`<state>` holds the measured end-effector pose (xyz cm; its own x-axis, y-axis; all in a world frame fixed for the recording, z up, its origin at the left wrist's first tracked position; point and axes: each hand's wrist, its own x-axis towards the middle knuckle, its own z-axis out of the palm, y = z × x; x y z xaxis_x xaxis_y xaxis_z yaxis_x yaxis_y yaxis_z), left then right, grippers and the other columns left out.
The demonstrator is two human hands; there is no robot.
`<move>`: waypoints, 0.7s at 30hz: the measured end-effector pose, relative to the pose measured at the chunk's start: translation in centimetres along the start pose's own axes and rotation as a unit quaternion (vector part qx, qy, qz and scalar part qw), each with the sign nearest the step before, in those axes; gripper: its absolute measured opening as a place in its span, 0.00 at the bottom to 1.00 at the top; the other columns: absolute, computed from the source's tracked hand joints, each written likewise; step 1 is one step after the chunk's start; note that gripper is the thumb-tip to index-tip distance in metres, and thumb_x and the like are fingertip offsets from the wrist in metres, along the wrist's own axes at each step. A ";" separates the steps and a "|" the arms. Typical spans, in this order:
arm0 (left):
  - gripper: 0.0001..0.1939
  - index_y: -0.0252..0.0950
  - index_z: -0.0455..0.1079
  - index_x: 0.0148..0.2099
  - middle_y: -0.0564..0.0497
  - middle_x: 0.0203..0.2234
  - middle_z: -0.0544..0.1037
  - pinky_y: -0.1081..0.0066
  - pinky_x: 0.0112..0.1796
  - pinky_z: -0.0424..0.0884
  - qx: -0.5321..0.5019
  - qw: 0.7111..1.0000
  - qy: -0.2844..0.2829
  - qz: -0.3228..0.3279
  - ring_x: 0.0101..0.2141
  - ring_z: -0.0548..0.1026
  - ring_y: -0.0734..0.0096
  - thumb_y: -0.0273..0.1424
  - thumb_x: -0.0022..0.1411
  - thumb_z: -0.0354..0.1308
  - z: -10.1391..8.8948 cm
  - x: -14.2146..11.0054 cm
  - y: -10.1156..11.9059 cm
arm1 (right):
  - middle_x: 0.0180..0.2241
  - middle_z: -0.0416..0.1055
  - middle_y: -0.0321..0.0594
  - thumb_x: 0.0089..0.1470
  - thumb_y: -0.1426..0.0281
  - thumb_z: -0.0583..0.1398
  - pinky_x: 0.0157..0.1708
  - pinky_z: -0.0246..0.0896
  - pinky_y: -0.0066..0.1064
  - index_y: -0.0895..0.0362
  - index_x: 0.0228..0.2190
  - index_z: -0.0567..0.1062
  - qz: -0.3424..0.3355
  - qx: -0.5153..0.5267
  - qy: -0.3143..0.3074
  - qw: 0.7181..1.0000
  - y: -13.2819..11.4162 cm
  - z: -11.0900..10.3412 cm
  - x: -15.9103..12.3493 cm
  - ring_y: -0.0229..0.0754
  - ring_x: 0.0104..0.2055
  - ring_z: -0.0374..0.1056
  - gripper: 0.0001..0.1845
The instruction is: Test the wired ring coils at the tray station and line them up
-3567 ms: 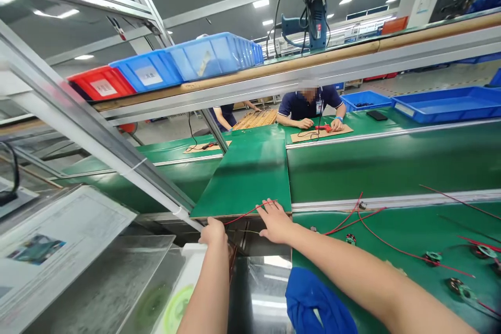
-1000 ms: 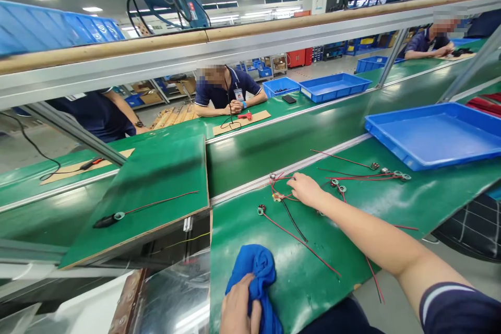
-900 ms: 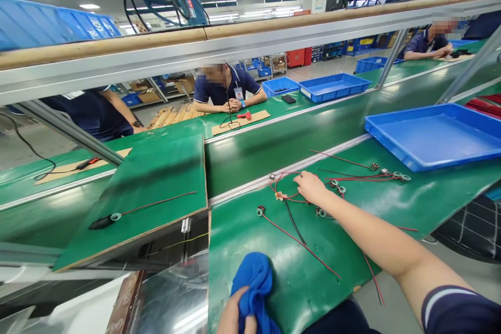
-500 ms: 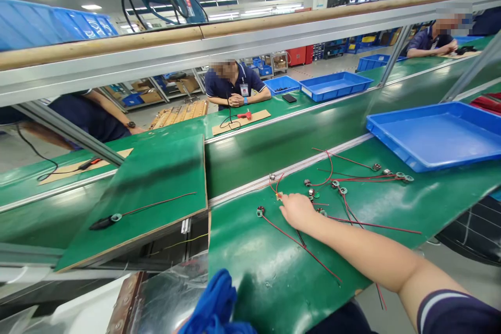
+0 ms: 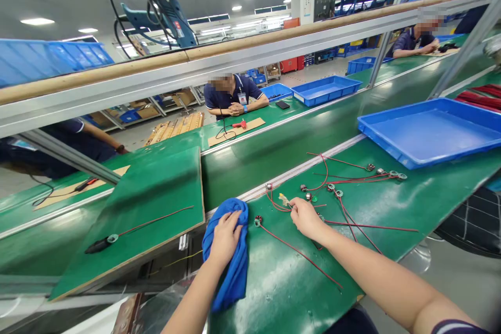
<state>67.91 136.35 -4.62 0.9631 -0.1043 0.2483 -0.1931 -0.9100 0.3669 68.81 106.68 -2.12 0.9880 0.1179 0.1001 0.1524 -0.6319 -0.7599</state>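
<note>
Left hand [image 5: 225,237]: palm down on the blue cloth [image 5: 234,282], fingers bent over it and a bit apart; can't tell if they're pinching fabric. Cloth is bunched at the left edge of the green worktop [image 5: 282,282], its top end near the metal rail [image 5: 285,170].

Right hand [image 5: 308,219]: fingertips together, clamped on the small pale piece [image 5: 283,199]. Piece sticks out to the left of my fingers, too small to identify.

Between my hands, near the cloth: round wired part [image 5: 258,221], its red lead running down and right across the worktop. More small round parts with red leads lie beyond and right of my right hand, some leads crossing. Blue tray [image 5: 434,128] at the far right of them. Left of the cloth, green board [image 5: 164,182] carries a black-ended part [image 5: 97,245] with a red lead.
</note>
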 end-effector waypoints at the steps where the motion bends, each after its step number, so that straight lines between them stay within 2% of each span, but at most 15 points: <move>1: 0.22 0.38 0.70 0.59 0.45 0.56 0.75 0.51 0.59 0.66 0.004 1.000 -0.011 0.024 0.59 0.67 0.54 0.32 0.66 0.49 0.9 0.7 0.4 | 0.35 0.73 0.44 0.53 0.85 0.54 0.45 0.63 0.33 0.61 0.37 0.73 0.006 0.007 0.008 1.000 0.2 0.4 -0.2 0.43 0.41 0.70 0.13; 4: 0.22 0.39 0.67 0.62 0.44 0.60 0.71 0.48 0.60 0.64 0.012 0.997 -0.027 0.067 0.63 0.63 0.52 0.33 0.68 0.50 2.9 2.1 2.2 | 0.34 0.72 0.42 0.56 0.82 0.56 0.44 0.63 0.33 0.61 0.36 0.73 -0.002 0.010 0.007 1.000 0.2 1.6 -1.1 0.43 0.40 0.69 0.08; 7: 0.22 0.36 0.67 0.62 0.42 0.60 0.71 0.46 0.60 0.64 0.017 0.996 -0.030 0.084 0.63 0.63 0.50 0.35 0.68 0.52 4.2 2.6 3.9 | 0.35 0.71 0.41 0.58 0.74 0.62 0.43 0.63 0.33 0.59 0.34 0.73 -0.012 -0.007 -0.029 0.999 -0.6 2.5 -1.9 0.43 0.40 0.68 0.01; 13: 0.20 0.32 0.69 0.59 0.39 0.57 0.73 0.49 0.56 0.68 0.016 0.995 -0.017 0.093 0.58 0.68 0.50 0.29 0.66 0.53 6.0 3.3 7.1 | 0.48 0.65 0.44 0.47 0.68 0.72 0.43 0.66 0.33 0.59 0.42 0.71 0.023 -0.113 -0.129 0.985 -1.4 1.1 -1.2 0.44 0.42 0.70 0.23; 15: 0.19 0.32 0.69 0.57 0.39 0.54 0.74 0.52 0.53 0.70 0.007 0.996 -0.016 0.092 0.54 0.70 0.52 0.28 0.66 0.52 6.4 3.7 8.4 | 0.49 0.66 0.45 0.51 0.72 0.69 0.43 0.65 0.33 0.60 0.44 0.71 0.027 -0.154 -0.155 0.976 -1.2 0.3 -0.8 0.45 0.43 0.71 0.19; 17: 0.18 0.31 0.69 0.56 0.39 0.50 0.75 0.53 0.51 0.71 0.001 0.996 -0.012 0.084 0.50 0.72 0.53 0.27 0.66 0.50 6.5 3.8 9.3 | 0.47 0.67 0.47 0.58 0.78 0.60 0.43 0.64 0.33 0.61 0.45 0.70 0.034 -0.196 -0.160 0.967 -0.9 -0.4 -0.6 0.45 0.44 0.71 0.12; 19: 0.17 0.28 0.69 0.54 0.38 0.45 0.76 0.53 0.48 0.72 0.000 0.998 0.001 0.063 0.45 0.73 0.52 0.29 0.68 0.49 6.0 3.3 9.6 | 0.46 0.68 0.48 0.59 0.84 0.52 0.43 0.64 0.33 0.62 0.46 0.70 0.052 -0.228 -0.157 0.960 -0.7 -1.0 -0.4 0.45 0.44 0.71 0.15; 21: 0.18 0.26 0.70 0.52 0.37 0.41 0.77 0.51 0.47 0.72 0.013 0.999 0.026 0.031 0.43 0.73 0.50 0.34 0.69 0.49 4.9 2.3 9.2 | 0.46 0.68 0.49 0.57 0.86 0.50 0.42 0.63 0.33 0.63 0.45 0.70 0.075 -0.239 -0.155 0.956 -0.5 -1.5 -0.4 0.45 0.43 0.71 0.18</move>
<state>69.30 125.78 -5.03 0.9384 -0.1399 0.3160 -0.2461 -0.9125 0.3267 68.41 105.76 -0.81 0.9557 0.1722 -0.2387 0.0768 -0.9288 -0.3625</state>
